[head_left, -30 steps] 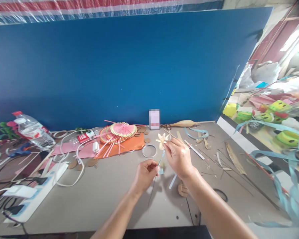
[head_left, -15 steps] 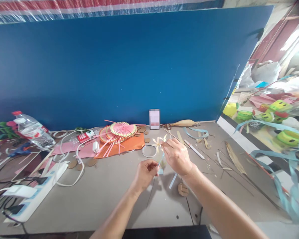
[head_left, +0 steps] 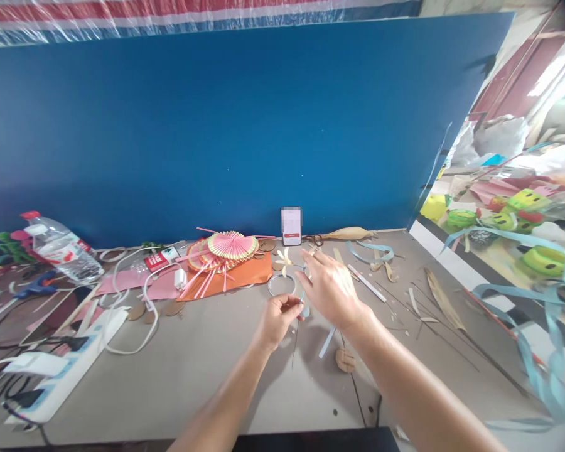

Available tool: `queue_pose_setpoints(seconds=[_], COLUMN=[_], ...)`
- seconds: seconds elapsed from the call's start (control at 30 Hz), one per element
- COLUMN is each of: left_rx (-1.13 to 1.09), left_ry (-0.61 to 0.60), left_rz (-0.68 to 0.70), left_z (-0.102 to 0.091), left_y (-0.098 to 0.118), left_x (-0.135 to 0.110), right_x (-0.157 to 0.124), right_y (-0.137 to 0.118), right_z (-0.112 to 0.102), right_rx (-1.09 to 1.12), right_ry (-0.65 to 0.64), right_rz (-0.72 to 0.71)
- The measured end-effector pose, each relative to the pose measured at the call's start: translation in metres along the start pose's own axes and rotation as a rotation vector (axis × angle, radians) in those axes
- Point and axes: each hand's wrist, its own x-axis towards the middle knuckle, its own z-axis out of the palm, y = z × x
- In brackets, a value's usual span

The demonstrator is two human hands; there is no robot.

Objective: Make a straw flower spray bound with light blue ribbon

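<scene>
My left hand [head_left: 279, 321] is closed in a pinch on the thin stem [head_left: 295, 345] of a craft flower. Pale cream petals [head_left: 285, 258] spread above the pinch, and the stem's dark end hangs below my fingers. A bit of light blue ribbon [head_left: 306, 311] shows beside the fingertips. My right hand [head_left: 332, 285] hovers just right of the flower, its fingers stretched out and the thumb apart. Part of the flower lies behind that hand, so I cannot tell whether the fingers touch it.
A ring-shaped roll [head_left: 270, 287] lies behind my left hand. Pink paper fans [head_left: 233, 243] rest on orange paper to the left. A phone [head_left: 291, 226] leans against the blue board. Wooden disc [head_left: 345, 360], white stick [head_left: 367, 283], dry husk [head_left: 442, 298] and power strip [head_left: 75, 364] lie around.
The flower has tipped to the left, out from the right hand's fingers. My right hand has loosened, with its fingers extended; my left hand has shifted slightly up and right.
</scene>
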Motion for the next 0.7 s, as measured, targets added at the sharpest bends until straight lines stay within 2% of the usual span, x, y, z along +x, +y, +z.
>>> queue_pose_setpoints(seconds=[0.1, 0.17, 0.4, 0.7], left_rx=[-0.153, -0.248, -0.395, -0.372], left_ry=[0.015, 0.019, -0.022, -0.047], left_rz=[-0.037, -0.059, -0.046, -0.071], left_z=[0.000, -0.001, 0.000, 0.001], left_y=[0.005, 0.008, 0.009, 0.006], left_x=[0.007, 0.013, 0.026, 0.026], right_x=[-0.009, -0.020, -0.052, -0.055], right_y=[-0.005, -0.006, 0.005, 0.000], right_z=[-0.002, 0.004, 0.049, 0.057], right_rx=[0.173, 0.315, 0.644, 0.731], right_ry=[0.096, 0.115, 0.013, -0.004], right_rz=[0.100, 0.193, 0.501, 0.652])
